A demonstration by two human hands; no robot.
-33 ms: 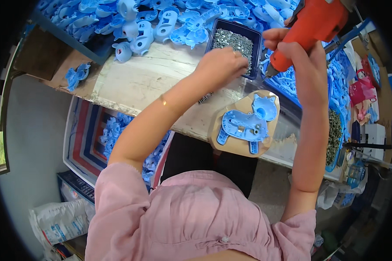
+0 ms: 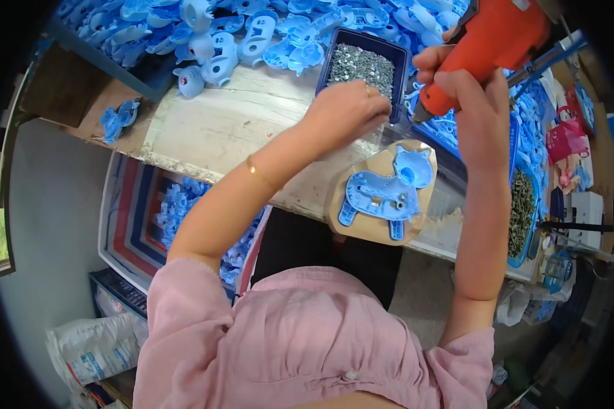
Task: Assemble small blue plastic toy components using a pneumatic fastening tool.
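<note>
My right hand [image 2: 481,102] is wrapped round a red electric drill [image 2: 481,51], its dark nose tilted down and to the left. My left hand [image 2: 348,114] is at the near edge of a dark blue bin [image 2: 321,80] full of small metal parts [image 2: 365,67]. Its fingers are curled together, and whatever they hold is hidden. Below, a light blue animal-shaped plastic shell half [image 2: 382,194] lies hollow side up on a tan block [image 2: 338,191] at the table's front edge. A few small metal pieces sit inside the shell; neither hand touches it.
Blue plastic shells [image 2: 259,37] are heaped across the back of the table [image 2: 239,129]. To the right stand a blue bin of small blue parts [image 2: 443,129] and a tray of metal screws [image 2: 520,211]. A striped container [image 2: 126,204] with blue parts stands below left.
My left hand has dropped slightly toward me at the bin's edge. My right hand and the drill have barely shifted. The shell on the block stays in place.
</note>
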